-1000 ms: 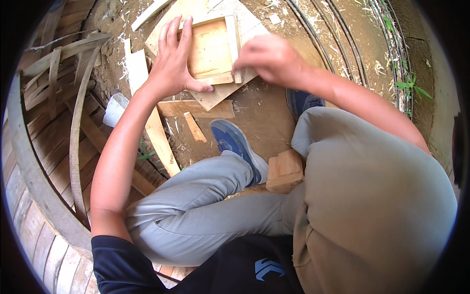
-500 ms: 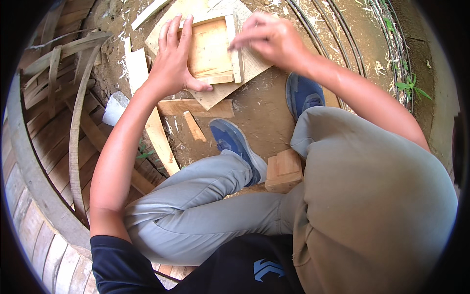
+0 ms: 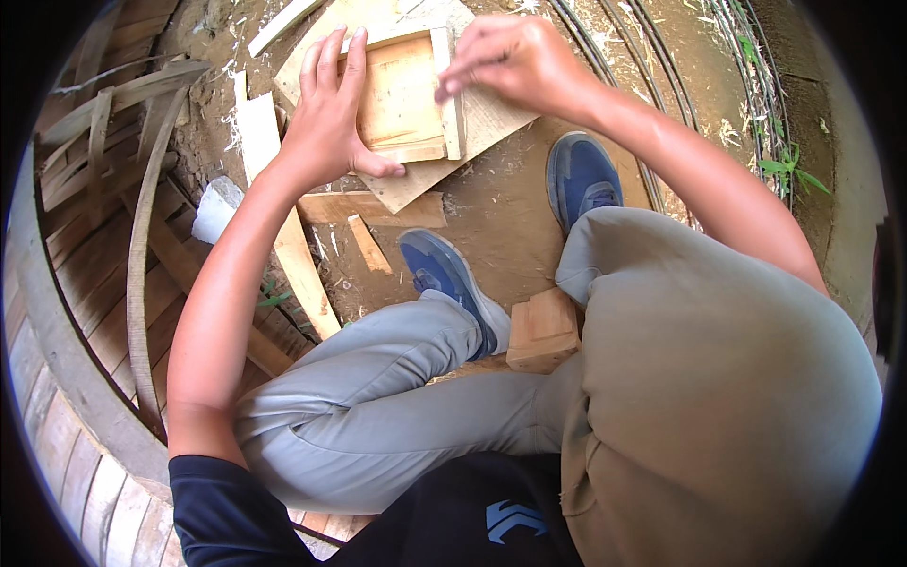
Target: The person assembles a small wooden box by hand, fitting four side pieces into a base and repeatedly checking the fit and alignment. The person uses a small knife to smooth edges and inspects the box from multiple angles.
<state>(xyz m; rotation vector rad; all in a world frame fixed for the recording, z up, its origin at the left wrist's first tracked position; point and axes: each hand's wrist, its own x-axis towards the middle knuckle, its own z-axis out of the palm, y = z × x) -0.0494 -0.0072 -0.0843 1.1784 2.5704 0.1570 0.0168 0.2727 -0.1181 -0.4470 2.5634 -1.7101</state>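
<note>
A shallow square wooden box [image 3: 402, 94] with raised rims lies on a flat light board [image 3: 491, 123] on the ground. My left hand [image 3: 326, 123] grips the box's left side, fingers spread along the far left rim and thumb by the near left corner. Over the right rim, my right hand [image 3: 510, 61] is bent with its fingertips drawn together, slightly smeared by motion. Whatever those fingertips hold, if anything, is too small or blurred to make out.
A wooden block [image 3: 543, 331] stands between my legs, beside my shoe [image 3: 444, 274]. Loose offcuts [image 3: 368, 244] and long strips [image 3: 307, 260] lie on the dirt. Dark cables [image 3: 652, 76] run at the right. Slatted woodwork [image 3: 85, 283] fills the left.
My right hand has shifted slightly along the box's right rim, fingertips still drawn together. The left hand keeps its hold on the box. The whole view has drifted a little.
</note>
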